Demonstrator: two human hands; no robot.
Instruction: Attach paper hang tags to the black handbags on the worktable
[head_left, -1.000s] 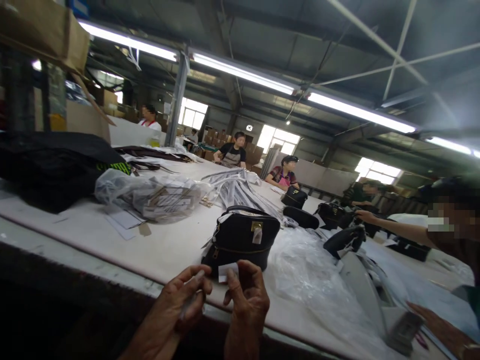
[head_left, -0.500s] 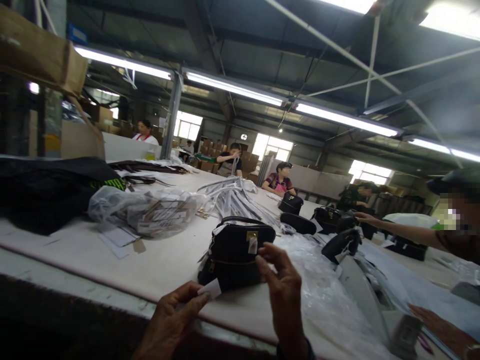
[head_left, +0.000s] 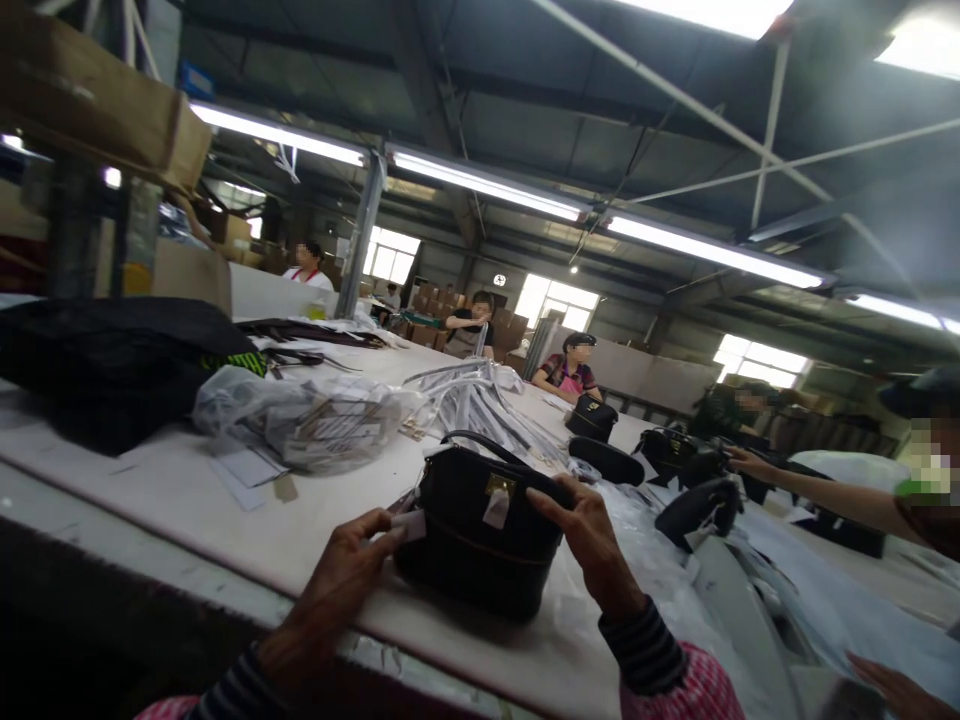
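A small black handbag (head_left: 480,540) with a gold clasp and a white tag stands on the white table (head_left: 187,490) just in front of me. My left hand (head_left: 341,575) pinches a small white paper slip (head_left: 411,525) against the bag's left side. My right hand (head_left: 589,540) grips the bag's upper right edge, fingers curled over it.
A clear plastic bag of tags (head_left: 307,420) and a dark fabric pile (head_left: 112,360) lie to the left. More black bags (head_left: 600,440) and plastic sheeting (head_left: 675,580) lie to the right. Other people sit along the table; a co-worker's arm (head_left: 810,490) reaches in at the right.
My right hand moved from the paper slip up onto the bag's right side. My left hand carried the slip up to the bag's left side. The bag now sits nearer to me.
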